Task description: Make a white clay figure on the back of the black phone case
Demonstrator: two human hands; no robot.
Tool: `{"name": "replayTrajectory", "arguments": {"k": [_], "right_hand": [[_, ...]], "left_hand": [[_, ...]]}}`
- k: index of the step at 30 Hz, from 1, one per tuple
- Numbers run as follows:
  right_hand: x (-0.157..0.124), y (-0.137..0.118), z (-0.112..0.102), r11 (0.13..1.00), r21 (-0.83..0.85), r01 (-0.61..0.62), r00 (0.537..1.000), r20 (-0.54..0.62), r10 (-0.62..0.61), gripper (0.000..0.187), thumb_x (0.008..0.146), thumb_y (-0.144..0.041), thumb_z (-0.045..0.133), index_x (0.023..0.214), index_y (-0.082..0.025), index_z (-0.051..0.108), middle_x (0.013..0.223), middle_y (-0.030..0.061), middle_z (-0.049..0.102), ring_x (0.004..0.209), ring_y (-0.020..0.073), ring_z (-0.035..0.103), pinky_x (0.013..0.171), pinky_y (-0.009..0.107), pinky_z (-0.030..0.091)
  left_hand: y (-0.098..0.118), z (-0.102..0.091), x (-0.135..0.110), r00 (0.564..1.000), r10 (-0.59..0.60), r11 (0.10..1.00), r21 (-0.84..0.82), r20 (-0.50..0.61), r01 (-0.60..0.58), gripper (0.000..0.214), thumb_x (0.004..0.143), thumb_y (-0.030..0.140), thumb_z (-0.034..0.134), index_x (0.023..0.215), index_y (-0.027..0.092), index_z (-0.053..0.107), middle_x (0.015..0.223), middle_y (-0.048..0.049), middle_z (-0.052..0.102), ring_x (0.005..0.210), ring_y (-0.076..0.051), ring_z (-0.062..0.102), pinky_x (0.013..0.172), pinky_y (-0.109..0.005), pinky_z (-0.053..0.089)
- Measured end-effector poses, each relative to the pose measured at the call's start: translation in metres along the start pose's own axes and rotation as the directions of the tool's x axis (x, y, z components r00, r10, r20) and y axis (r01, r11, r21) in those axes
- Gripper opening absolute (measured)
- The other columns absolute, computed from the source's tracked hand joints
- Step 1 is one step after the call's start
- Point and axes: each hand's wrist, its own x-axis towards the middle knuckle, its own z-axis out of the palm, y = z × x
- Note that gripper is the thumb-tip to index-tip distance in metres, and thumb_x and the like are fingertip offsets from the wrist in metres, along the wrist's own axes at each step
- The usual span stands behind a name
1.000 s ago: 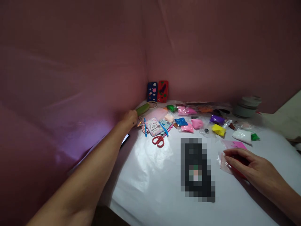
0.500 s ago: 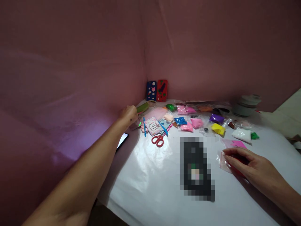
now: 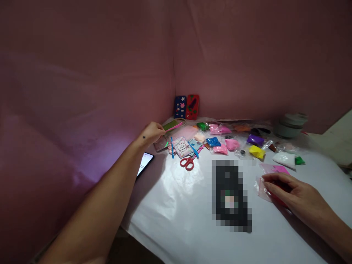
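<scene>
My left hand (image 3: 152, 132) reaches to the far left of the white table (image 3: 192, 205), its fingers pinched on a thin pink stick (image 3: 174, 127) lifted just above a green flat piece (image 3: 171, 125). My right hand (image 3: 291, 196) lies at the right with fingers curled over a small clear bag holding something red (image 3: 261, 189). A pink bag (image 3: 275, 168) lies just beyond it. Red scissors (image 3: 187, 162) and a small cartoon card (image 3: 182, 147) sit near the left hand.
Several small bags of coloured clay, among them blue (image 3: 213, 141), purple (image 3: 254, 139), yellow (image 3: 256, 151) and white (image 3: 283, 158), line the back. Two decorated phone cases (image 3: 187, 107) lean in the pink cloth corner. A lit phone (image 3: 144, 164) lies at the left edge. Grey lidded container (image 3: 290, 125) far right.
My left hand has lifted and turned near the green piece and now pinches a thin pink stick. The right hand has stayed on the clear bag.
</scene>
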Motion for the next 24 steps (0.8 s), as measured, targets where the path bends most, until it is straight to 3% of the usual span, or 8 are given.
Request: {"name": "replayTrajectory", "arguments": {"k": [5, 16, 24], "right_hand": [[-0.002, -0.002, -0.001, 1.000, 0.013, 0.018, 1.000, -0.002, -0.018, 0.034, 0.074, -0.054, 0.058, 0.089, -0.027, 0.069, 0.091, 0.0037, 0.073, 0.080, 0.0266, 0.066, 0.073, 0.036, 0.048], [-0.001, -0.002, 0.001, 0.997, -0.002, 0.081, 0.996, -0.041, -0.081, 0.034, 0.073, -0.054, 0.058, 0.088, -0.026, 0.069, 0.091, 0.0047, 0.072, 0.080, 0.0273, 0.066, 0.074, 0.040, 0.049], [-0.004, -0.008, 0.001, 0.997, 0.046, 0.062, 0.995, -0.086, -0.058, 0.035, 0.070, -0.054, 0.060, 0.087, -0.024, 0.069, 0.085, 0.0041, 0.073, 0.073, 0.0252, 0.067, 0.070, 0.038, 0.051]], "left_hand": [[0.002, 0.002, -0.007, 0.994, 0.029, 0.995, -0.097, 0.109, -0.018, 0.016, 0.070, 0.011, 0.052, 0.055, 0.015, 0.051, 0.041, 0.0045, 0.039, 0.038, -0.006, 0.032, 0.043, -0.025, 0.021], [0.006, 0.013, -0.029, 0.936, 0.073, 0.946, -0.320, 0.344, 0.044, 0.021, 0.076, 0.022, 0.052, 0.057, 0.017, 0.044, 0.048, 0.0031, 0.039, 0.037, -0.005, 0.028, 0.039, -0.023, 0.017], [0.013, 0.032, -0.047, 0.877, 0.211, 0.930, -0.364, 0.432, -0.045, 0.025, 0.077, 0.032, 0.055, 0.061, 0.017, 0.044, 0.052, 0.0031, 0.041, 0.041, -0.005, 0.031, 0.040, -0.021, 0.022]]}}
